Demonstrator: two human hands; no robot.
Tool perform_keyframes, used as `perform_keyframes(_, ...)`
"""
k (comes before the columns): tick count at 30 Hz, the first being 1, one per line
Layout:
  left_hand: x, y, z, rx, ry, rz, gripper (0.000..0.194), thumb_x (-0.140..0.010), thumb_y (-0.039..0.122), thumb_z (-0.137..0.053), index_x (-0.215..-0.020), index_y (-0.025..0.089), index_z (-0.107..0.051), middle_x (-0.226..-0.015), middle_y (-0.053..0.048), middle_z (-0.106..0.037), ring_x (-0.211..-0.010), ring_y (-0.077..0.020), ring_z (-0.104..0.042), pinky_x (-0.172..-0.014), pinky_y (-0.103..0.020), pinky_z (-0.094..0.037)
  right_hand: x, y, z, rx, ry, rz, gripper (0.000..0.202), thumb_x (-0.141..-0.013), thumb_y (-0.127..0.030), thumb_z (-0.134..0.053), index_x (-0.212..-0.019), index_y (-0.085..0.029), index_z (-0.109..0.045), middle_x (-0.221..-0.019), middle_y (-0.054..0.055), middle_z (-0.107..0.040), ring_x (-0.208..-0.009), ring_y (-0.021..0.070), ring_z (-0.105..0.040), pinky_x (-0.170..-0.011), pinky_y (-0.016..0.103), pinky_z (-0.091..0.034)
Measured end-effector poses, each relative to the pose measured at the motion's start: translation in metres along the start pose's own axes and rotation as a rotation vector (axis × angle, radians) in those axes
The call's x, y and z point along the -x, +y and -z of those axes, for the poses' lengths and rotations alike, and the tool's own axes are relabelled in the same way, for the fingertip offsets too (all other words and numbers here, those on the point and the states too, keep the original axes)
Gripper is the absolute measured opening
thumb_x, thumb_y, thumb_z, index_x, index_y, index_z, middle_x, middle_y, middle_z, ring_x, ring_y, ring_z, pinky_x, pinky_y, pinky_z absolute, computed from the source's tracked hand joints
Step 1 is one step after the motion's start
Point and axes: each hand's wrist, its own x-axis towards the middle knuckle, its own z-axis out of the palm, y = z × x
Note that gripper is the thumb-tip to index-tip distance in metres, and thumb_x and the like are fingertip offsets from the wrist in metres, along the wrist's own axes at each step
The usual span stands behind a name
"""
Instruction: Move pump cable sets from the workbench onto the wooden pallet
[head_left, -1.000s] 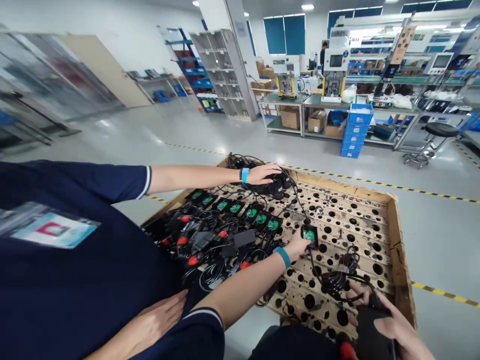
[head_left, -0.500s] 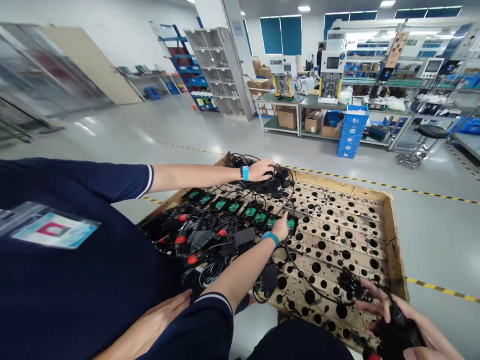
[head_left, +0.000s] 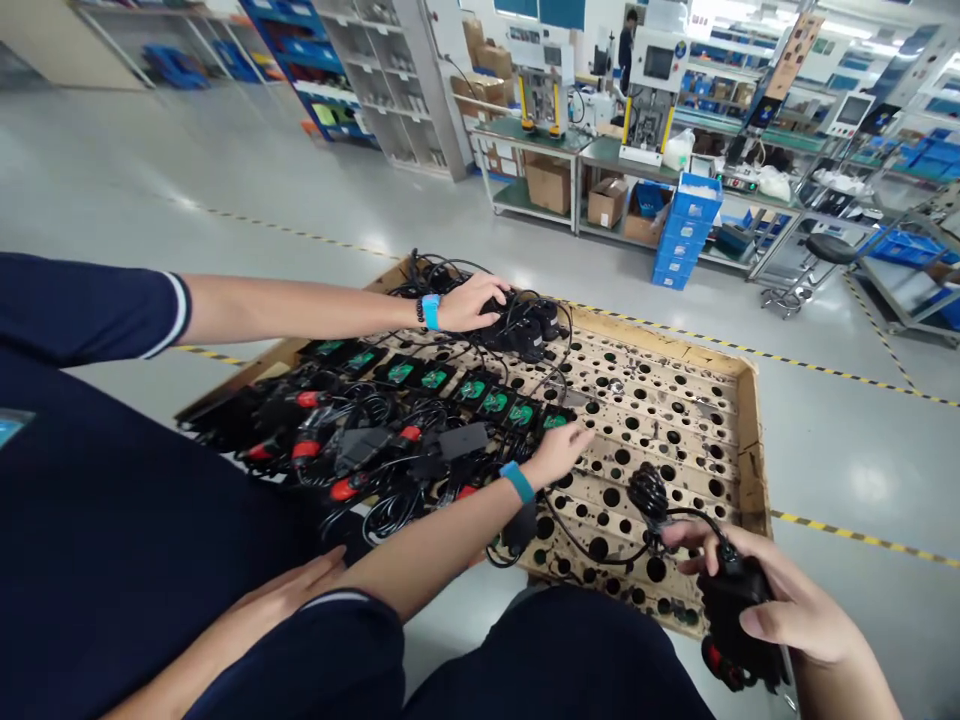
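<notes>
My right hand (head_left: 780,600) grips a black adapter box (head_left: 742,610) over the near right corner of the pallet. A cable leaves the box's top and runs to a tied black cable coil (head_left: 648,490); a red-ringed connector (head_left: 720,660) hangs below. My left hand (head_left: 559,452), with a teal wristband, hovers by the right end of a row of green circuit boards (head_left: 472,390) in black housings. Its fingers are loosely bent and apart, with nothing visible in them. Nearer me lies a pile of black boxes (head_left: 450,442), cables and red-ringed connectors.
The wooden pallet (head_left: 750,430) has a raised rim and a board full of holes. A co-worker's hand (head_left: 472,303) touches black corded parts (head_left: 525,335) at the far edge; their other hand (head_left: 307,580) is low left. Workbenches (head_left: 525,140) and blue crates (head_left: 686,230) stand beyond.
My right hand has lifted the adapter box further into view, and the cable coil shows more clearly. My left index finger, stretched out before, is now bent. The whole view has tilted down.
</notes>
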Motion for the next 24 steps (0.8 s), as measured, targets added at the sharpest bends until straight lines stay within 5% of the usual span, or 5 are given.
perform_keyframes(6, 0.05, 0.023, -0.061, 0.877, -1.231, 0.362, 0.092, -0.072, 0.097, -0.038, -0.092, 0.013, -0.069, -0.087, -0.019, -0.075, -0.081, -0.0331, -0.072, -0.076, -0.049, -0.057, -0.03, -0.006, -0.02, 0.135, -0.206, -0.08, 0.037, -0.061, -0.019, -0.064, -0.098, -0.023, -0.062, -0.111, 0.007, -0.07, -0.104, 0.025, -0.064, -0.094, 0.038, -0.052)
perform_keyframes(10, 0.059, 0.045, -0.063, 0.935, -1.017, 0.397, 0.045, -0.074, 0.058, -0.076, -0.073, 0.016, -0.063, -0.061, -0.006, -0.066, -0.054, -0.0203, -0.062, -0.06, -0.035, -0.055, -0.035, -0.013, -0.023, 0.219, -0.306, -0.108, 0.051, -0.056, -0.008, -0.058, -0.104, -0.022, -0.067, -0.108, 0.003, -0.071, -0.098, 0.022, -0.065, -0.089, 0.032, -0.052)
perform_keyframes(17, 0.086, 0.107, 0.036, 0.31, -0.265, 0.034, 0.014, -0.075, 0.015, -0.067, -0.073, 0.018, -0.054, -0.054, 0.005, -0.051, -0.041, -0.0099, -0.046, -0.041, -0.022, -0.035, -0.025, 0.007, -0.018, 0.317, -0.166, -0.146, 0.027, -0.08, -0.028, -0.065, -0.106, -0.021, -0.064, -0.105, 0.005, -0.068, -0.096, 0.0218, -0.063, -0.086, 0.034, -0.05)
perform_keyframes(20, 0.091, 0.115, 0.059, 0.063, -0.292, -0.024, 0.023, -0.066, 0.008, -0.064, -0.084, 0.019, -0.056, -0.057, 0.007, -0.051, -0.042, -0.0126, -0.05, -0.042, -0.024, -0.037, -0.032, 0.012, -0.034, 0.64, -0.04, -0.18, 0.028, -0.08, -0.02, -0.06, -0.108, -0.021, -0.062, -0.103, 0.005, -0.066, -0.097, 0.0218, -0.06, -0.088, 0.036, -0.047)
perform_keyframes(24, 0.083, 0.103, 0.053, 0.053, -0.57, 0.185, 0.022, -0.062, 0.014, -0.065, -0.084, 0.017, -0.062, -0.059, 0.004, -0.057, -0.045, -0.0153, -0.052, -0.045, -0.026, -0.04, -0.047, 0.005, -0.055, 0.819, 0.024, -0.143, 0.074, -0.082, -0.019, -0.056, -0.154, -0.022, -0.036, -0.119, 0.01, -0.063, -0.103, 0.0235, -0.059, -0.094, 0.04, -0.046)
